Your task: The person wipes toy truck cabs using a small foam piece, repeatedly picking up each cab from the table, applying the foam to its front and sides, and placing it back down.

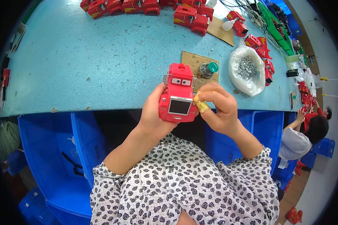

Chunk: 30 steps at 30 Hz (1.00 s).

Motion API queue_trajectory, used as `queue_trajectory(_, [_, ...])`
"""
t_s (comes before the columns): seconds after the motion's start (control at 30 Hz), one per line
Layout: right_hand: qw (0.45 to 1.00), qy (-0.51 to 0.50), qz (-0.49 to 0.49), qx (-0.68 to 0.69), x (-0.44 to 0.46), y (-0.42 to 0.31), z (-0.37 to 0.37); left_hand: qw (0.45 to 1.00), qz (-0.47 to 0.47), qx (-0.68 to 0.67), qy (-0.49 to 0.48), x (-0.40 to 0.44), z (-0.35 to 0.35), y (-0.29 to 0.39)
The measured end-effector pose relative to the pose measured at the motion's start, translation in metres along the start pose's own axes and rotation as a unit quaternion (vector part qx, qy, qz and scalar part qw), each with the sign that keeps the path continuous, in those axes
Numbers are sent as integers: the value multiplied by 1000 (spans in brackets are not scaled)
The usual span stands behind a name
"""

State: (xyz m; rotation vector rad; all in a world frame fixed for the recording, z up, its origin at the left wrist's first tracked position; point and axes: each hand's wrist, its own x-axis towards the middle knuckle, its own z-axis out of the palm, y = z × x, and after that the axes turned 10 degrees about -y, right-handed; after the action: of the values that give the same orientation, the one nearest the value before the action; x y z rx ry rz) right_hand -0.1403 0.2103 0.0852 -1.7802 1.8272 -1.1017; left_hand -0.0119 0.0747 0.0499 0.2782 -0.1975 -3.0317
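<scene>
A red toy truck (179, 93) with cartoon eyes, a grey-framed dark grille and "MACK" lettering is held upright, its front facing me. My left hand (153, 111) is closed round its left side and underside. At the truck's right side, my right hand (219, 107) has thumb and fingers pinched together; whatever is between them, if anything, is hidden. Yellow tape or wrap (202, 105) shows at those fingertips. Just beyond, a small dark jar with a green top (209, 69) stands on a piece of cardboard (191, 58).
A white plastic bag (234, 77) of small metal parts lies to the right. More red truck bodies (191, 19) line the table's far side, near a white squeeze bottle (228, 25). Blue bins (50, 157) sit below the edge. Another person (296, 142) is at the right.
</scene>
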Motion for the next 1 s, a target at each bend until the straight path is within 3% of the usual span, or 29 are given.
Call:
queue_trajectory(0.4, [997, -6, -62, -36, -1, 4, 2, 1000, 24, 4, -17, 1, -2, -4])
queue_trajectory(0.6, [990, 37, -106, -87, 1, 5, 11, 998, 53, -18, 6, 0, -4, -7])
queue_trajectory(0.73, [994, 31, -61, -79, 0, 3, 12, 998, 46, 12, -41, 0, -13, -1])
queue_trajectory(0.83, [998, 36, -23, -37, 1, 3, 12, 999, 33, -5, 25, -3, 3, 2])
queue_trajectory(1.0, [999, 51, -15, 0, 0, 5, 15, 999, 33, 7, 10, -5, -1, 4])
